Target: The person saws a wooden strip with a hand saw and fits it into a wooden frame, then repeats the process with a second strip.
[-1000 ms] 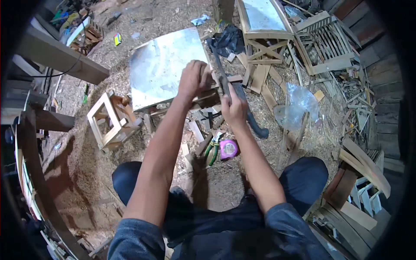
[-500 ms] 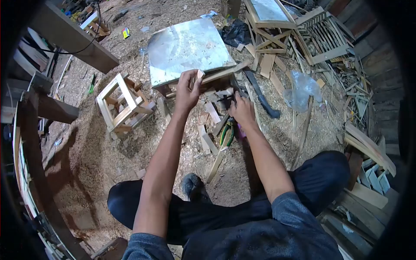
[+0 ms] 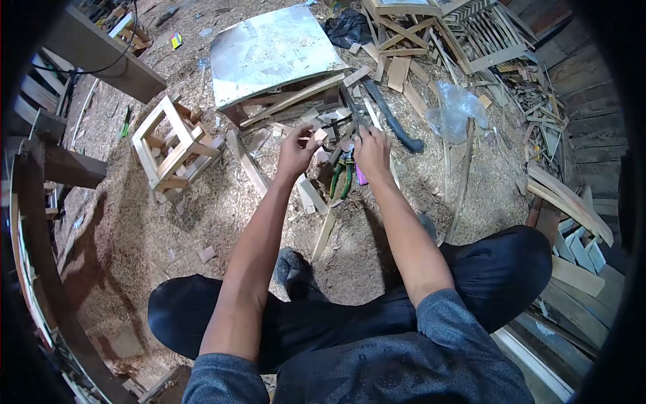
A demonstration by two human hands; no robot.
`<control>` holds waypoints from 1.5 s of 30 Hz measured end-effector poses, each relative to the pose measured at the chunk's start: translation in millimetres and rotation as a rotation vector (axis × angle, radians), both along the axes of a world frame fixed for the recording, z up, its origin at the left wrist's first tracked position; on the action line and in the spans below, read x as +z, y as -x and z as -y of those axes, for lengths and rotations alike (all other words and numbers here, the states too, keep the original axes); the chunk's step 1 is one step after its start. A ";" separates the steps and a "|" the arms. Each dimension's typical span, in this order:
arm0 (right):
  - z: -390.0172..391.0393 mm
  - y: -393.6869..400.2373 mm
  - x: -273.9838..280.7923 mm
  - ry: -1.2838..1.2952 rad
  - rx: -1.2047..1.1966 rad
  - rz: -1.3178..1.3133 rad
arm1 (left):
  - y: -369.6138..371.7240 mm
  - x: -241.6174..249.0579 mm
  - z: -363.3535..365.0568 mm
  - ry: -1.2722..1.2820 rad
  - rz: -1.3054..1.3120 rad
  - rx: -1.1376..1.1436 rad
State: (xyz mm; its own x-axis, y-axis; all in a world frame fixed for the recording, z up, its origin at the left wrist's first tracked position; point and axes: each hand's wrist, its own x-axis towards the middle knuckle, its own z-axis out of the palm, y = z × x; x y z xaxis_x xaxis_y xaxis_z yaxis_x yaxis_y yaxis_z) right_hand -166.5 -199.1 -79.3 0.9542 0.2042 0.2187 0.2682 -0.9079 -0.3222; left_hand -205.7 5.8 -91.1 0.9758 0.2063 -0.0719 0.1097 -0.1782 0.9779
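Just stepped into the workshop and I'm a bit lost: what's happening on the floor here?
A person sits on the sawdust-covered floor, both hands out among wood scraps. The left hand pinches a small wood block. The right hand reaches down beside the green-handled pliers; what it grips, if anything, is hidden. Just beyond the hands lie a metal sheet on a low wooden frame and a dark curved blade. A small wooden stool frame stands off to the left.

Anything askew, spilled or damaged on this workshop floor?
Yes. Sawdust and wood offcuts litter the ground around both hands. A small open wooden frame stool lies tipped on its side at left. The shiny metal-topped low table is dusted with shavings. A crumpled clear plastic bag lies among the scraps.
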 end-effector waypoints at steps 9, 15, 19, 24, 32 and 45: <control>-58.2 -32.4 70.2 -0.533 0.462 -0.337 | -27.1 38.2 -42.4 0.179 0.066 -0.158; -112.0 -55.0 116.1 -0.467 0.737 -0.433 | -16.9 123.7 -117.0 -0.124 0.102 -0.255; -169.0 -47.1 154.9 -0.209 0.977 -0.183 | 4.4 179.1 -163.3 -0.308 -0.002 -0.241; -241.4 -58.7 184.3 0.062 1.082 0.000 | 2.2 181.5 -227.0 -0.361 0.123 -0.224; -326.1 -51.1 209.8 0.194 1.276 0.062 | 94.1 196.1 -308.5 -0.270 0.009 0.226; -395.8 -43.8 108.6 0.101 1.319 -0.130 | 149.4 61.1 -364.7 -0.135 -0.337 0.688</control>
State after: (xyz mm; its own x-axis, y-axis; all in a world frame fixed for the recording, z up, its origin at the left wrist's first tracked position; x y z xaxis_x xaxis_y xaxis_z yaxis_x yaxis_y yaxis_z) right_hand -122.7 196.7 29.2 0.0426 0.9966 0.0710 0.9333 -0.0143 -0.3589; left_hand -355.0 370.5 -30.0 0.5552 0.7856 -0.2731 0.5264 -0.0777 0.8467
